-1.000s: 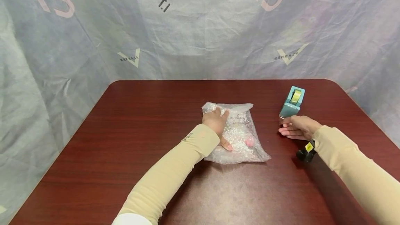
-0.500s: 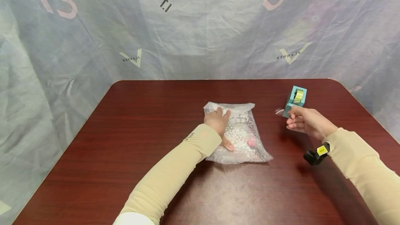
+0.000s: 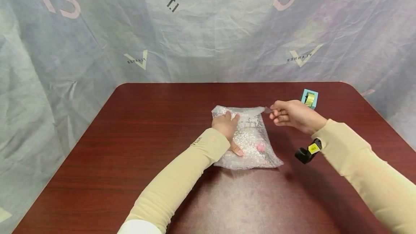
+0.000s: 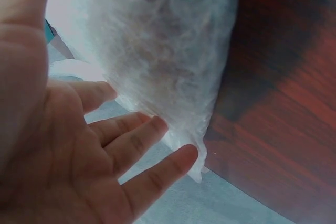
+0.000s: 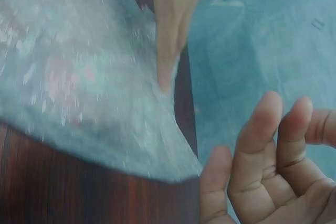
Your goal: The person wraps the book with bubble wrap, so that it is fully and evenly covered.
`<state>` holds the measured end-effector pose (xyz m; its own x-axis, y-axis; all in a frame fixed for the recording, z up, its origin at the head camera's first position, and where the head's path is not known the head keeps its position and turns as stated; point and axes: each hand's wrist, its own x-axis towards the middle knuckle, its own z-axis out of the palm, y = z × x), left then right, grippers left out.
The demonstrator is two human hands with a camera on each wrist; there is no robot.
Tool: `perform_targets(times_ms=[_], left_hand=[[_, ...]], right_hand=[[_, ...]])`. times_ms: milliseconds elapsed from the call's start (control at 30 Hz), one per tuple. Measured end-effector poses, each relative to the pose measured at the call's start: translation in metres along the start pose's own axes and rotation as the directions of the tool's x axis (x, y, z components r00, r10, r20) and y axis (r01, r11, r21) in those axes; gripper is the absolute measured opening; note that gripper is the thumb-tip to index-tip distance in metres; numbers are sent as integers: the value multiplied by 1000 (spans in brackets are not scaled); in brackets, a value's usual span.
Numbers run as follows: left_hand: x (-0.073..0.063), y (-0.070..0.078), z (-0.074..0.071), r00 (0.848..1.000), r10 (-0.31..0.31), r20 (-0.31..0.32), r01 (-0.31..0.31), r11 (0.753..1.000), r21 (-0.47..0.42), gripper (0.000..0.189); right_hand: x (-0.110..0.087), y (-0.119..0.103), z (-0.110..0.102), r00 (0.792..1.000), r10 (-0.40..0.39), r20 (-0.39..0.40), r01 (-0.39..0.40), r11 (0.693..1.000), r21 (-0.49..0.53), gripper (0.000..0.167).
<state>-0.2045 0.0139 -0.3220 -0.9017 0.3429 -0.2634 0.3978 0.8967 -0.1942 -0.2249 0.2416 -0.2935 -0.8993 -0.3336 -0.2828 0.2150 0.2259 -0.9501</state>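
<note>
A bubble wrap package (image 3: 251, 138) lies flat on the table, with a pinkish patch showing through its clear plastic. On its left part rests my left hand (image 3: 225, 126), fingers spread and thumb pointing toward the near side. My right hand (image 3: 295, 114) is just off the package's far right corner. Its thumb and index finger pinch a short strip of clear tape (image 3: 268, 110), whose end is at that corner; I cannot tell if they touch. In the left wrist view, straight fingers (image 4: 157, 177) lie against the bubble wrap (image 4: 152, 61). The right wrist view is blurred.
Behind my right hand stands a teal tape dispenser (image 3: 310, 99) with a yellowish roll, partly hidden by the hand. A dark red wooden table (image 3: 156, 118) carries everything. Grey printed cloth (image 3: 195, 39) hangs behind the table and at its sides.
My right hand has pulled a strip of tape away from the dispenser and carried it left to the package's far right corner. The left hand and package have stayed in place.
</note>
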Motion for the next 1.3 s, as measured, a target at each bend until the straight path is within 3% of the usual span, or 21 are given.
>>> perform_targets(times_ms=[500,900,1300], left_hand=[[-1,-1,-1,1000,-5,-18,5,1000,-29,134],[-2,-1,0,1000,-4,-24,3,1000,-28,135],[2,0,1,999,-14,-29,13,1000,-22,138]], right_hand=[[28,-5,49,999,-32,29,31,999,41,23],[35,17,57,989,149,-26,-149,989,-18,26],[28,26,59,970,238,44,-235,970,-53,26]])
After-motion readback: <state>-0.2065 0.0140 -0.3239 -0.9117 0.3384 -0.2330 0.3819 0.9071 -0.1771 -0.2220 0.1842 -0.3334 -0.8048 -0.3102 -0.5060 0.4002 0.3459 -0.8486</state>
